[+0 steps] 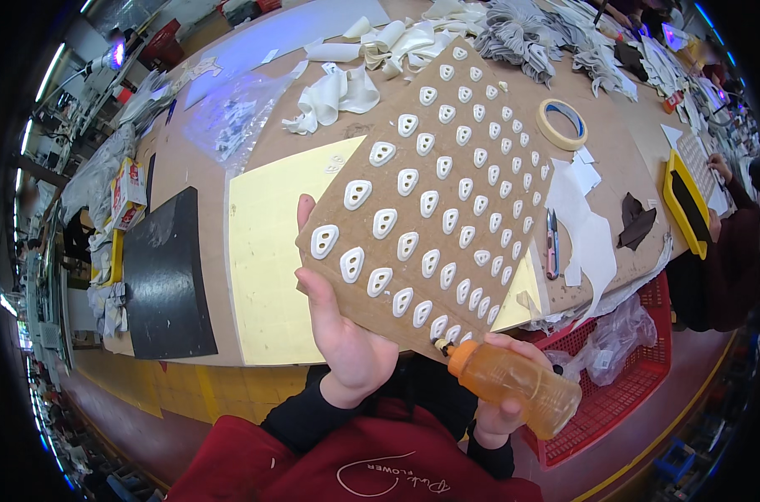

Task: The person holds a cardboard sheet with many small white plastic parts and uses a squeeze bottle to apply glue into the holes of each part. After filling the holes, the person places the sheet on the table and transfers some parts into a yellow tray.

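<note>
Gluing step: left hand (346, 335) fingers grip the cardboard sheet (480, 125) of white pieces (357, 194); right hand (501, 406) fingers clasp the orange bottle (514, 385). Next likely requires nozzle at near-row pieces.

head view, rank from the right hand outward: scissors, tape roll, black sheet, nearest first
From the right hand, which holds the orange squeeze bottle:
1. Scissors, up and slightly right of it on the table.
2. Tape roll, farther up the table, beyond the scissors.
3. Black sheet, far across on the person's left.
</note>
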The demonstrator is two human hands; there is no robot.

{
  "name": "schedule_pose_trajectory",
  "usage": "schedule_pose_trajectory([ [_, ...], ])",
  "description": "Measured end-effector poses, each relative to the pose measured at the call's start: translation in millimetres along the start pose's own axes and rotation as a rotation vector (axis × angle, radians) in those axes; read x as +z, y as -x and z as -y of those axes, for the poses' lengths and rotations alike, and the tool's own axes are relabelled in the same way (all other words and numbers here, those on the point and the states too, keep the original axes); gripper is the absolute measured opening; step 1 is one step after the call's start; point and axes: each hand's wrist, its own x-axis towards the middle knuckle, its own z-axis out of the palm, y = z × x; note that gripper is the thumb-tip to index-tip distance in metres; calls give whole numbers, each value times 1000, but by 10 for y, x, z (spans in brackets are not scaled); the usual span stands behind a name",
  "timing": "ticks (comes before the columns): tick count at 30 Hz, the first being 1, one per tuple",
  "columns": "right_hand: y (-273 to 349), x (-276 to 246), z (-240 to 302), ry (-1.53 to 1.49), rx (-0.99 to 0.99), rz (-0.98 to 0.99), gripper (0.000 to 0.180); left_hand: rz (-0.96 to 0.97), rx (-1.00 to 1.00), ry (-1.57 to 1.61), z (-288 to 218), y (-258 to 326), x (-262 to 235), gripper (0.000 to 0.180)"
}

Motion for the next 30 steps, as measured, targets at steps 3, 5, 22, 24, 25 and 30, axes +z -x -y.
schedule_pose_trajectory([
  [3, -46, -65, 60, 32, 41, 108, 76, -24, 9, -41, -6, 3, 7, 57],
  [5, -41, -43, 14, 45, 5, 82, 77, -22, 11, -47, -3, 8, 2, 57],
  [22, -192, 40, -161, -2, 16, -313, 79, 8, -1, -30, -5, 6, 2, 61],
  [24, -185, 42, -178, 47, 79, -215, 76, 8, -3, -31, -5, 9, -8, 61],
  [25, -189, 43, -215, 38, 94, -218, 75, 9, -2, -33, -8, 7, -10, 61],
  [30, -279, 196, -166, 17, 148, -256, 73, 34, -4, -9, 0, -3, -33, 61],
])
